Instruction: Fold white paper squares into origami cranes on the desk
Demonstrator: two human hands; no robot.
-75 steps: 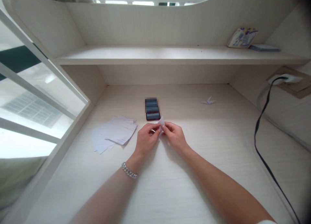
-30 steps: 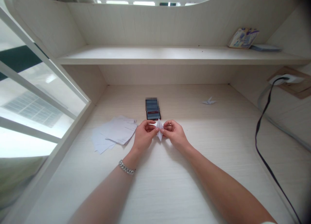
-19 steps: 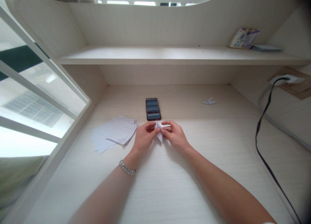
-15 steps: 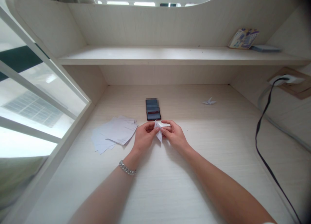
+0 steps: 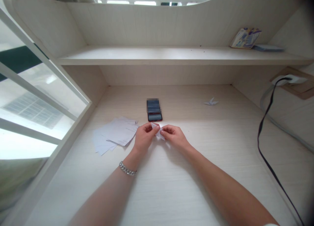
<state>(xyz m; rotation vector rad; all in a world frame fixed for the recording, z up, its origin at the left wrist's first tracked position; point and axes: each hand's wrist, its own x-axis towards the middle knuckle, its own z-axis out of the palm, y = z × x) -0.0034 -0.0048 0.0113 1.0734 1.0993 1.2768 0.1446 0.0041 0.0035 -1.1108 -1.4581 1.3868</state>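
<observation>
A small folded white paper piece is pinched between both hands just above the pale wooden desk. My left hand, with a silver chain bracelet at the wrist, grips its left side with closed fingers. My right hand grips its right side the same way. A dark phone lies flat on the desk right behind the hands. A loose pile of white paper sheets lies to the left of my left hand.
A finished folded paper figure sits at the back right of the desk. A black cable runs from a wall socket down the right side. The shelf above holds a colourful booklet. A window frame borders the left.
The paper piece stood upright between the fingers earlier; it is now lower and flatter, and both hands have shifted slightly on it. Everything else is unmoved.
</observation>
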